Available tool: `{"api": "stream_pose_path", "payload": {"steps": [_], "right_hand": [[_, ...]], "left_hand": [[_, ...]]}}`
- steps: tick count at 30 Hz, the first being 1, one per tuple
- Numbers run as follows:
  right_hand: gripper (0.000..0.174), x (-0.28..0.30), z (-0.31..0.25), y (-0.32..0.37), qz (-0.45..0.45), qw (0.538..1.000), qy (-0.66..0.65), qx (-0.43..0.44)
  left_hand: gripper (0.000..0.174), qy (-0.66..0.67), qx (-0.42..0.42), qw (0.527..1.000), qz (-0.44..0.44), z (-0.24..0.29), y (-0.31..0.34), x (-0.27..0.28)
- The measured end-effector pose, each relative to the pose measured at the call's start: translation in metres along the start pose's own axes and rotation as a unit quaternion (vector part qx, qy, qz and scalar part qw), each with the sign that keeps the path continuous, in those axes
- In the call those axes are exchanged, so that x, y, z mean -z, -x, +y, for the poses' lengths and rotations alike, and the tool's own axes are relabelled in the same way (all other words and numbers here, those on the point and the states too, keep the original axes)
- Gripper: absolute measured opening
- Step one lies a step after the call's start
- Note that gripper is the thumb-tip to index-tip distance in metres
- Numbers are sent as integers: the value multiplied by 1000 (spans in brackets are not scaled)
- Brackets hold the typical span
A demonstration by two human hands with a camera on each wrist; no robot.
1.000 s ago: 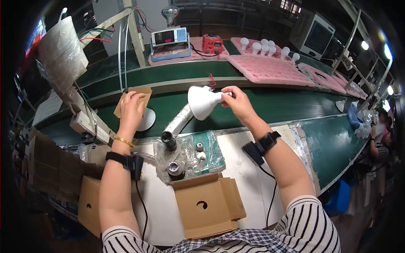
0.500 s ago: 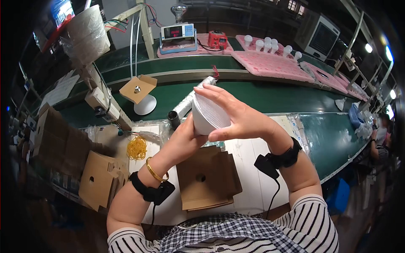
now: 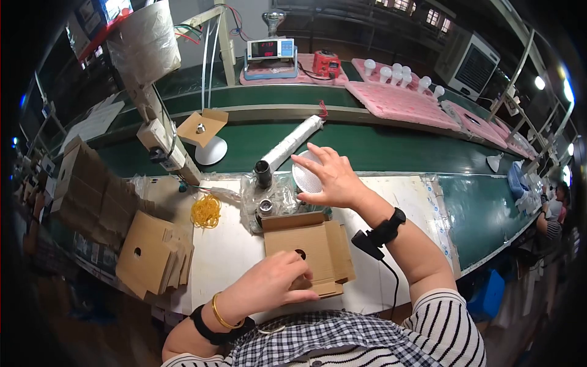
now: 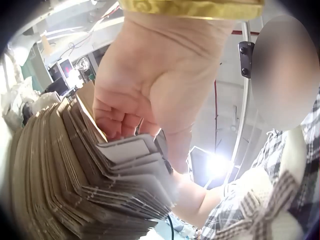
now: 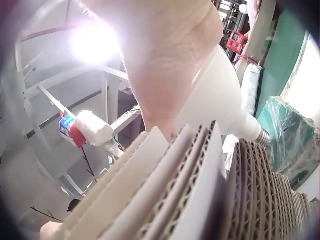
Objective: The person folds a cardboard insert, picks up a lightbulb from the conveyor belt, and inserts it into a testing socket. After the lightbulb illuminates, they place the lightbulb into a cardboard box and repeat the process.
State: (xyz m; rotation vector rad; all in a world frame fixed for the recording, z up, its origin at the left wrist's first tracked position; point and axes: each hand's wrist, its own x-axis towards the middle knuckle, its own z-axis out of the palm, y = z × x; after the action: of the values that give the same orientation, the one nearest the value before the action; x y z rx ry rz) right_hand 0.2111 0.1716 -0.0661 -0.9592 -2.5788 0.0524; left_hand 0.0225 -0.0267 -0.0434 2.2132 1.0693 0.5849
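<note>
My right hand (image 3: 335,178) holds a white cone-shaped bulb (image 3: 306,173) by its wide dotted face, fingers spread around the rim. In the right wrist view the bulb (image 5: 215,95) points its metal screw base down to the right. My left hand (image 3: 269,281) is over the near part of a stack of flat cardboard pieces (image 3: 290,238), each with a round hole. Its fingers are bent, with a gap to the thumb. The left wrist view shows the left hand (image 4: 150,80) astride the stacked flaps (image 4: 125,150), fingertips against the top piece and partly hidden.
Beyond the stack are a dark cylinder (image 3: 263,175) and a plastic-wrapped roll (image 3: 293,144). Yellow rubber bands (image 3: 205,211) and more cardboard (image 3: 143,254) are at left. A cardboard piece (image 3: 211,125) tops a white bulb (image 3: 211,151) on the green surface. Pink trays (image 3: 403,105) stand behind.
The left hand has let go of the bulb it held with my right hand and moved down to the cardboard stack. The right hand keeps the bulb. Earlier, the left hand was at the cardboard-topped bulb.
</note>
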Motion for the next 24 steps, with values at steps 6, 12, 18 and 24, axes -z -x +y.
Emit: {"api": "stream_pose_path", "payload": {"steps": [6, 12, 18, 24], "right_hand": [[80, -9, 3, -4, 28, 999, 15, 14], [80, -1, -3, -6, -7, 1000, 8, -7], [82, 0, -2, -5, -9, 1000, 13, -10], [82, 1, -3, -5, -34, 999, 12, -27]], "left_hand": [[32, -19, -30, 999, 4, -8, 1, -5], [31, -11, -43, 999, -25, -12, -1, -3], [24, 20, -46, 998, -42, -23, -7, -2], [12, -74, -59, 995, 11, -6, -7, -11]]}}
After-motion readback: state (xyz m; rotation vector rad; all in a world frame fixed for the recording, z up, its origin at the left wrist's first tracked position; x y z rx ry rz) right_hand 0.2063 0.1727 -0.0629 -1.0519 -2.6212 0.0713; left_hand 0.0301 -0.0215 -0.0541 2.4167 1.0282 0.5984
